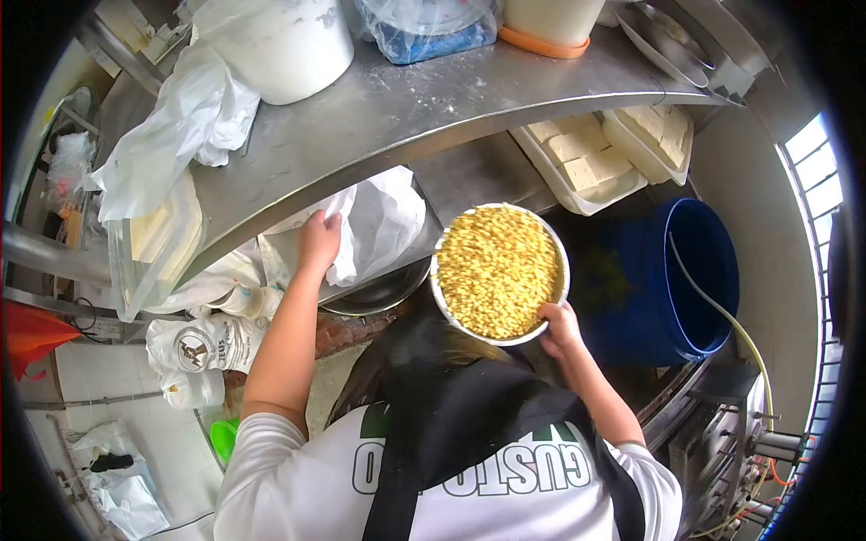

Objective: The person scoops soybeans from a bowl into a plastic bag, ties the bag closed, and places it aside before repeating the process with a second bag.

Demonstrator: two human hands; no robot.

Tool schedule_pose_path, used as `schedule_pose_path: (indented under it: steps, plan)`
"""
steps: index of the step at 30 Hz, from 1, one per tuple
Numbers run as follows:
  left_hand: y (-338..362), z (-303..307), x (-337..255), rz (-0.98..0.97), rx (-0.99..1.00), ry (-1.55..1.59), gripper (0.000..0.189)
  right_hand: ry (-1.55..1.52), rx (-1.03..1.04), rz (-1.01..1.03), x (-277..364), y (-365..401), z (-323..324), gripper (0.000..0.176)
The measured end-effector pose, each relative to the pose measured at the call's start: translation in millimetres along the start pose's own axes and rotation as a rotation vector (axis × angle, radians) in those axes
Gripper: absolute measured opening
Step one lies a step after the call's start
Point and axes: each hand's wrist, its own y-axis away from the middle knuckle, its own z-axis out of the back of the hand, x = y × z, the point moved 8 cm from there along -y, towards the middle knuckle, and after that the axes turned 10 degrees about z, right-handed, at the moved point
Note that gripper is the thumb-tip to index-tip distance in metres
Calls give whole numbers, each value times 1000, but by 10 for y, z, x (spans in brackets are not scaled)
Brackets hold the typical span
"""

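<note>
My right hand (pixel 562 330) grips the rim of a round, light-coloured bowl (pixel 567 279) at its lower right. Yellow kernels that look like corn (pixel 501 270) fill the bowl to the brim; they are slightly blurred. To the left, my left hand (pixel 319 243) is closed on the edge of a white plastic bag (pixel 383 216), which spreads crumpled on the lower metal shelf. The bag's inside does not show. The bowl is held in front of my body, to the right of the bag and apart from it.
A steel counter (pixel 361 117) with a white bucket (pixel 293 45) runs above the shelf. Trays of white blocks (pixel 591 162) stand at the back right. A blue barrel (pixel 631 279) with a hose (pixel 722 311) is at the right. Printed sacks (pixel 203 343) stand lower left.
</note>
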Motion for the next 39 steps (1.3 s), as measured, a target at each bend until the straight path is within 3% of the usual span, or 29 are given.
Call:
schedule_pose_path:
  steps: [7, 11, 12, 15, 17, 21, 23, 25, 26, 28, 29, 31, 33, 35, 39]
  plan:
    - [118, 301, -144, -81, 0, -162, 35, -96, 328, -171, -614, -290, -1358, 51]
    - [406, 518, -158, -250, 0, -331, 27, -56, 459, -342, -1294, -499, -2023, 49]
    - [495, 556, -129, -318, 1, -352, 24, -26, 452, -362, -1392, -548, -2188, 48]
    - [662, 650, 168, -278, 6, -337, 21, -26, 433, -425, -1660, -710, -2579, 45]
    - [727, 668, 315, -265, -22, -293, 21, -28, 401, -406, -1476, -748, -2796, 48]
    - [776, 581, 404, -186, -56, 23, 26, 77, 311, -182, -898, -1103, -2966, 51]
    - [797, 547, 375, -52, -40, 268, 26, 318, 278, 96, -97, -992, -3153, 49]
    - [831, 531, 290, -5, -73, 391, 28, 917, 365, 527, 468, -1175, -3394, 46]
    - [850, 592, 225, 24, -108, 581, 29, 928, 357, 530, 606, -1190, -3513, 46]
    - [887, 670, 88, 84, -112, 789, 35, 1493, 657, 1353, 875, -724, -4116, 48]
    - [840, 569, 57, 78, -106, 798, 35, 1503, 648, 1355, 813, -654, -4206, 48]
    - [687, 180, 198, 247, -79, 957, 35, 1872, 609, 1088, 456, -683, -4291, 47]
    - [573, 75, 240, 295, -62, 967, 34, 1914, 608, 1183, 166, -931, -4231, 47]
    - [529, -163, 391, 588, 166, 1200, 31, 1951, 612, 1282, 164, -933, -4297, 46]
    - [193, -243, 565, 570, 185, 1220, 28, 1810, 630, 1144, 441, -833, -4341, 42]
